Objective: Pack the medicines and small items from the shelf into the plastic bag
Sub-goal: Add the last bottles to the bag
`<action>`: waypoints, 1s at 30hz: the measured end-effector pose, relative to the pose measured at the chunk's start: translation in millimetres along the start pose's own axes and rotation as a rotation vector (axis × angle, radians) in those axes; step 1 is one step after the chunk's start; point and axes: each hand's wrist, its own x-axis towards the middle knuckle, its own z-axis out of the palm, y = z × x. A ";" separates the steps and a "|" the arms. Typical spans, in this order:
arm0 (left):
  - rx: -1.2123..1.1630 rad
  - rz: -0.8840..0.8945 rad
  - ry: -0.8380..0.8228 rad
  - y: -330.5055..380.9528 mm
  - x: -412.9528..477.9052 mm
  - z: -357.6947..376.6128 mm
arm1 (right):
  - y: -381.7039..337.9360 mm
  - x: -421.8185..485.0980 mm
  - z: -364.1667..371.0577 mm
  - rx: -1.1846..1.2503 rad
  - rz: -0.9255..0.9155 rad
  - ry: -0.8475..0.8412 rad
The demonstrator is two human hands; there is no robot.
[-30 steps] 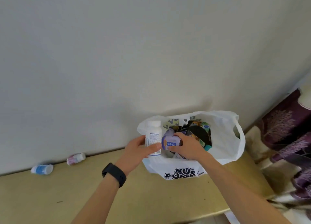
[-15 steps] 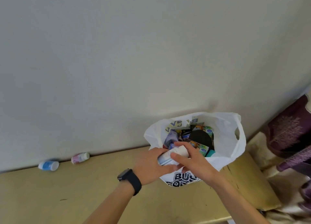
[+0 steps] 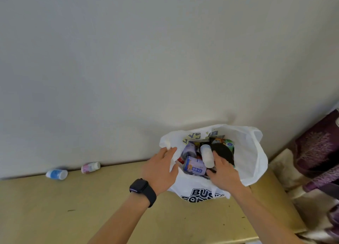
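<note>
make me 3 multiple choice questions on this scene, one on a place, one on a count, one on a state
1. Where do the two small bottles left out of the plastic bag lie?
A. on the shelf by the wall, to the left of the bag
B. on the purple fabric
C. stacked on the bag's handles

2. How many small bottles lie on the shelf outside the bag?
A. none
B. two
C. five

3. What is the left hand doing?
A. resting flat on the shelf
B. lifting the blue-labelled bottle
C. holding the bag's left rim open

Answers:
1. A, the blue-labelled bottle and the pink-labelled bottle lie on their sides by the wall.
2. B, only those two show.
3. C, its fingers pinch the white rim while the right hand is at the white bottle in the bag.
</note>
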 end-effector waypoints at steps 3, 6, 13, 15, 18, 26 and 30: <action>0.228 -0.026 0.032 -4.1 -0.8 4.0 | 11.9 -18.6 5.9 -0.159 -0.049 -0.040; 0.213 -0.010 0.041 -6.8 -6.1 10.8 | 17.7 -39.9 2.9 -0.156 -0.105 0.036; -0.239 -0.070 0.279 -29.5 -55.4 40.6 | -3.1 -106.4 16.2 0.152 -0.348 0.390; -0.237 -0.172 0.218 -48.8 -74.3 59.6 | -14.7 -118.1 33.9 0.168 -0.443 0.389; -0.070 -0.321 -0.026 -85.1 -103.5 87.2 | -35.2 -126.4 68.0 0.195 -0.489 0.229; 0.002 -0.587 -0.488 -186.1 -172.2 109.0 | -118.7 -112.8 158.3 -0.082 -0.565 -0.274; -0.086 -0.729 -0.490 -251.7 -200.2 96.4 | -183.1 -94.2 192.0 -0.206 -0.593 -0.457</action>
